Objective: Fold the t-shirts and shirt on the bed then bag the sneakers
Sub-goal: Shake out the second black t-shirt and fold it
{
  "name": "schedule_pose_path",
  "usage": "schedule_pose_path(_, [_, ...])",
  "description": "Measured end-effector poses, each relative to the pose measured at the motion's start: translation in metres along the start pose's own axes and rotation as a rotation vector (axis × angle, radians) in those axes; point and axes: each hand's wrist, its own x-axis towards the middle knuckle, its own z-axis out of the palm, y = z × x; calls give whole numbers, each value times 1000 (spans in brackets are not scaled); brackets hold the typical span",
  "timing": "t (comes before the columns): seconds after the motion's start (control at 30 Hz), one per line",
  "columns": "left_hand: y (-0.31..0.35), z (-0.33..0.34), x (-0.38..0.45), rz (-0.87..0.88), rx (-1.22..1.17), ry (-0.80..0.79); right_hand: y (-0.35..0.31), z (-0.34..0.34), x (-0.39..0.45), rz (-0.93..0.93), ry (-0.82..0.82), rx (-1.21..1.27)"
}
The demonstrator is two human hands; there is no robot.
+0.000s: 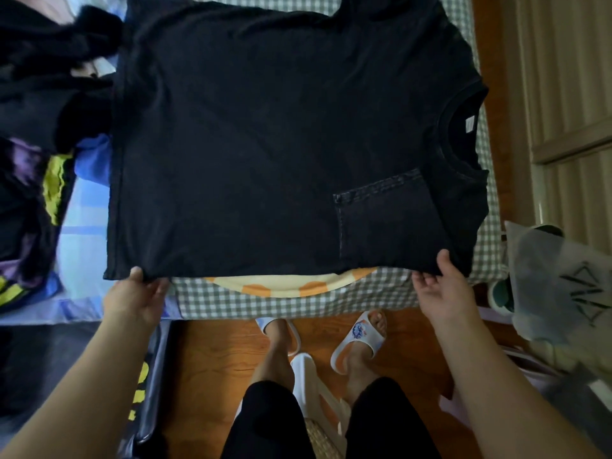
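Note:
A black t-shirt (265, 134) with a chest pocket lies spread flat on the bed, its collar toward the right. My left hand (139, 293) pinches the shirt's near edge at the hem corner. My right hand (440, 286) grips the near edge below the pocket, by the sleeve. A grey translucent bag (559, 286) with a black logo sits at the right, and a green-and-white sneaker (500, 293) shows beside it.
The bed has a green checked sheet (298, 299) with a yellow-orange item (291, 283) peeking from under the shirt. Dark clothes (39, 94) are piled at the left. My feet in white slippers (361, 339) stand on the wooden floor. A wooden wall (563, 94) is at the right.

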Motion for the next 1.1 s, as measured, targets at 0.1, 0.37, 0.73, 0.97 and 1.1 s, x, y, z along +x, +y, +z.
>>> schedule_pose_path(0.1, [-2,-16,-22,8,-130,-32,-12,-8,-21,-11,40,-28])
schedule_pose_path(0.37, [-31,-74,-105,0,-21,54,-45,-51,-67,7,148,-87])
schedule_pose_path(0.73, [-58,-97,-159,-78,-86,22,-43,-91,-99,49,126,-143])
schedule_pose_path(0.97, [4,-48,-188,-38,-315,-93,-82,-20,-109,-17,63,-146])
schedule_pose_path(1.1, [39,-20,-199,-7,-378,-148,-107,21,-113,-41,66,-125])
